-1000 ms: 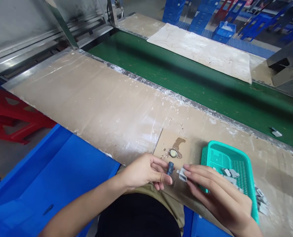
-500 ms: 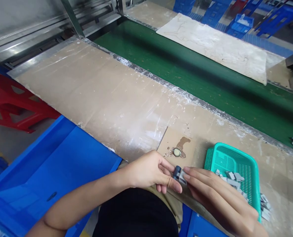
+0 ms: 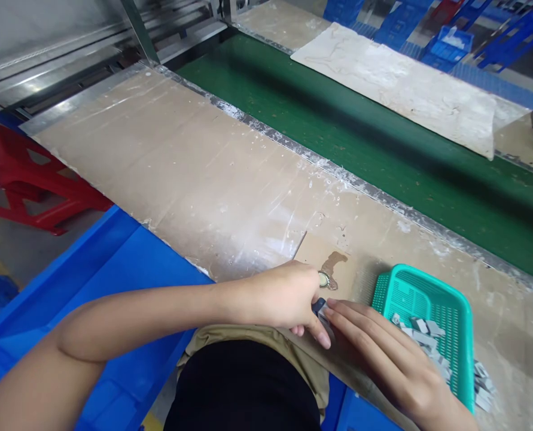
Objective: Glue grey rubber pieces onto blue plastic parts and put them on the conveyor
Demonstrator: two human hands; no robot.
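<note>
Since the earlier frame, both hands have been brought together, and the small dark cylinder (image 3: 319, 305), then held clear of the pale grey clip, is now nearly hidden between the fingertips. The left hand (image 3: 280, 296) is closed around that cylinder, thumb and forefinger pinched on it just above the near edge of the bench. The right hand (image 3: 385, 353) is pressed against it from the other side; its fingers are extended and laid over the spot where the grey piece should be, so whether that piece is pinched cannot be told.

The joining of the two parts appears to be under way and not finished, since neither hand has been drawn back. More grey pieces (image 3: 423, 338), flat and angular, are heaped in the teal mesh basket (image 3: 421, 299) beside the right hand, with a few spilled on the bench past its far side; much appears left to be done.

Just beyond the left hand, a small round metal cap (image 3: 323, 278) is seen on a brown stain. The cardboard bench top (image 3: 194, 179) is scuffed and streaked white. Behind it a matte green conveyor belt (image 3: 360, 137) is edged with metal.
</note>
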